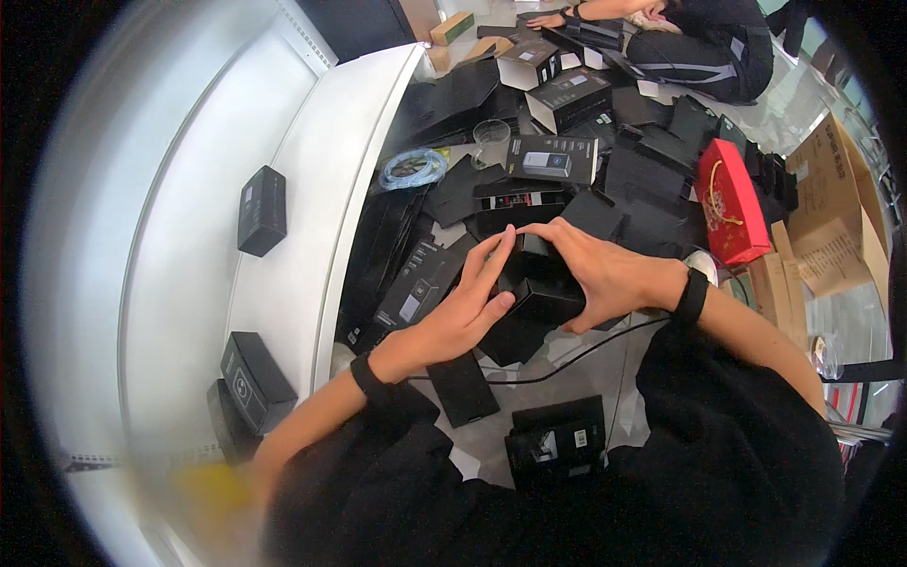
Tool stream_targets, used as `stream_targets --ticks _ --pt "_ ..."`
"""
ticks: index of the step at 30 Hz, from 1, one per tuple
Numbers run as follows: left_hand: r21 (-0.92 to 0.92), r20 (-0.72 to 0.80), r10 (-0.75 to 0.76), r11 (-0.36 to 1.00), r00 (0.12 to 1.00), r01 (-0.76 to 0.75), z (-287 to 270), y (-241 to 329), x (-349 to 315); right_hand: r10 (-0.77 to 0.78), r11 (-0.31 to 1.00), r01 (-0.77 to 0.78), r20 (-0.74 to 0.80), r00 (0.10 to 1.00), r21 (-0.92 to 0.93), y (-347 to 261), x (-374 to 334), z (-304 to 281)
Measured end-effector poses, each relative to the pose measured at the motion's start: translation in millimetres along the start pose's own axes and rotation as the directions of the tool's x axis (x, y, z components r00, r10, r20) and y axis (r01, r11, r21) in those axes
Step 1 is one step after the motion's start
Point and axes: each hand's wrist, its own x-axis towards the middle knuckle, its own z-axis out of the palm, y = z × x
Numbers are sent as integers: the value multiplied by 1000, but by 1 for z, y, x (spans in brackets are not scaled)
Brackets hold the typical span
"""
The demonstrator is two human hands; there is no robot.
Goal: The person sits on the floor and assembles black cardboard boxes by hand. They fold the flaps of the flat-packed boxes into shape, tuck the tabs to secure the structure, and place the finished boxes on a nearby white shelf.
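Between my two hands is a small black cardboard box (550,304), held up in front of me above the piled boxes. My left hand (465,300) presses along its left side, the fingers straight and reaching to its far end. Around its right side curves my right hand (605,269), its fingertips meeting the box's far edge. Both palms hide part of the box. Just left of the box, near my left hand, lies a printed black carton (416,288) with a device picture on it. Beneath my left wrist is a flat black piece (463,389).
Flattened black cartons cover the floor ahead, with a coil of pale cable (413,169) among them. A white shelf (283,208) on the left bears several black boxes. To the right stand a red gift bag (732,208) and a brown carton (831,194). Another person (699,57) sits at the back.
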Motion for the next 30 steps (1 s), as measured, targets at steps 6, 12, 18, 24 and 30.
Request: stream_targets --ticks 6,12,18,24,30 --pt "-118 -362 -24 993 932 -21 -14 2 6 -74 996 61 -203 976 -72 9 -2 -21" --pt "454 126 -21 890 992 -38 17 -30 -37 35 965 81 -429 903 250 18 19 -29" --pt "698 401 -135 686 906 -206 47 -60 -65 -127 981 167 -320 939 102 17 41 15" --pt "637 491 -30 695 871 -335 33 -87 -72 -293 934 288 10 956 -212 23 47 38" --pt "509 546 103 747 831 -427 11 -100 -89 -275 851 385 321 906 -358 27 70 64"
